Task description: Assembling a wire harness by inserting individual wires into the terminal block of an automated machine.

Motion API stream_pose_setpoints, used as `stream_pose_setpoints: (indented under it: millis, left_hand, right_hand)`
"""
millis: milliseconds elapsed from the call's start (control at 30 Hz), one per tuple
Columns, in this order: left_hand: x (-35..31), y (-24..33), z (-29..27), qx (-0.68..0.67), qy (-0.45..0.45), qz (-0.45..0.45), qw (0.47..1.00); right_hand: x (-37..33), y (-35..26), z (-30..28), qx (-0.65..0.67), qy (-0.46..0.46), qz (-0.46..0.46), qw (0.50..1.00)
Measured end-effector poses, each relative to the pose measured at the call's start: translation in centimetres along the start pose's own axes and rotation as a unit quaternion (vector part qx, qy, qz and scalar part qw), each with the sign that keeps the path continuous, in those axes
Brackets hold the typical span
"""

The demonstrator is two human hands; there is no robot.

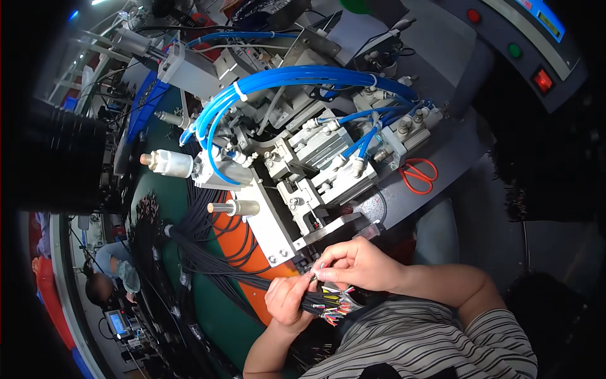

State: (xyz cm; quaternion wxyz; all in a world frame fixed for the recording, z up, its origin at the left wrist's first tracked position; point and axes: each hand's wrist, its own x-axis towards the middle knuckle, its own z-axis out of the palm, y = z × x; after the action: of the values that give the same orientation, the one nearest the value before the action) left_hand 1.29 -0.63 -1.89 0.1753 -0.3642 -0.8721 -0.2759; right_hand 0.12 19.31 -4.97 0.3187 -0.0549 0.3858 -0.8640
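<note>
Cables (211, 256), black and bundled, reach our left hand (287, 299) from its left; it is curled closed on them, and coloured wire ends (339, 307) fan out just to its right. Our right hand (364, 268) pinches a small pale tip (315, 274) close against the left, too tiny for us to identify. Beyond both hands we see a metal machine (328, 150), blue hoses (309, 74) arching over it, and red-handled scissors (421, 177) farther right.
</note>
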Motion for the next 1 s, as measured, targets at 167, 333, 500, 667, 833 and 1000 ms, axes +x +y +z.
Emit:
stream_pose_setpoints:
  millis: [167,333,500,667,833,1000]
  left_hand:
    - [0.1,-0.2,0.4,-0.015,0.011,-0.032,0.999]
    - [0.0,-0.2,0.4,-0.011,0.001,-0.022,1.0]
    - [0.0,-0.1,0.6,-0.013,0.006,-0.024,1.0]
    - [0.3,0.0,0.4,-0.001,0.009,-0.017,1.0]
    - [1.3,0.0,0.0,-0.017,-0.035,-0.044,0.998]
    - [0.7,-0.1,0.0,-0.037,-0.028,-0.047,0.998]
  right_hand:
    - [0.0,1.0,0.3,-0.092,0.036,-0.177,0.979]
    - [0.2,1.4,-0.1,-0.043,0.021,-0.124,0.991]
    - [0.1,1.1,-0.1,-0.05,0.026,-0.124,0.991]
    - [0.3,1.6,-0.2,-0.046,0.035,-0.108,0.992]
    - [0.6,1.6,1.2,-0.384,0.151,-0.396,0.82]
    - [0.2,1.9,1.9,-0.43,0.155,-0.389,0.8]
